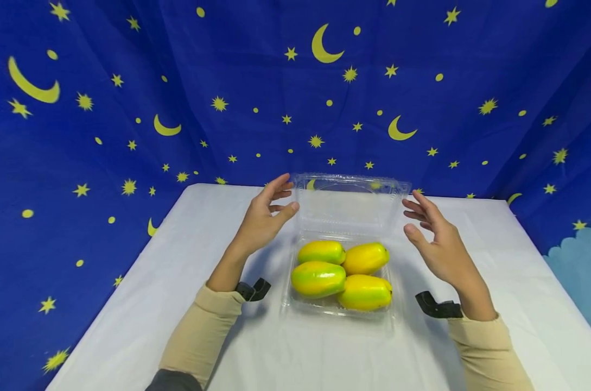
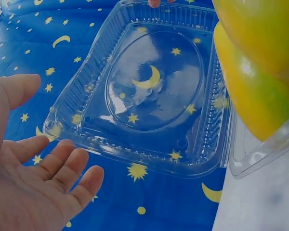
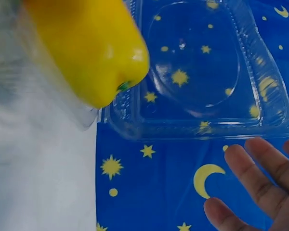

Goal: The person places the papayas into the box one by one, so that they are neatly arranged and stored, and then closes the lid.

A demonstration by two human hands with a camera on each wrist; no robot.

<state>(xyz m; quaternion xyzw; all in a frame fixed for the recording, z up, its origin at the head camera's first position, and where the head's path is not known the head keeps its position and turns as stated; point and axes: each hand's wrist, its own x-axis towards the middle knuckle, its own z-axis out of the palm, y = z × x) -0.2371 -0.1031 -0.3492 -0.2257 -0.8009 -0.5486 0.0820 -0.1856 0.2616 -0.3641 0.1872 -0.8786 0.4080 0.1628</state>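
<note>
A clear plastic clamshell container (image 1: 336,314) stands on the table with its hinged lid (image 1: 351,209) raised at the back. Several yellow-green papayas (image 1: 318,279) lie in its base. My left hand (image 1: 266,217) is at the lid's left edge, fingers extended and thumb apart; in the left wrist view its fingertips (image 2: 65,146) are right by the lid's rim. On the other side, my right hand (image 1: 439,247) is beside the lid's right edge with its fingers spread. The right wrist view shows those fingers (image 3: 260,178) just off the lid's corner, holding nothing.
A white cloth covers the table (image 1: 217,217). Behind it and along both sides hangs a blue curtain (image 1: 256,70) with yellow moons and stars. A light blue cloud shape (image 1: 583,271) shows on the curtain at the right. Each wrist wears a black camera mount (image 1: 439,306).
</note>
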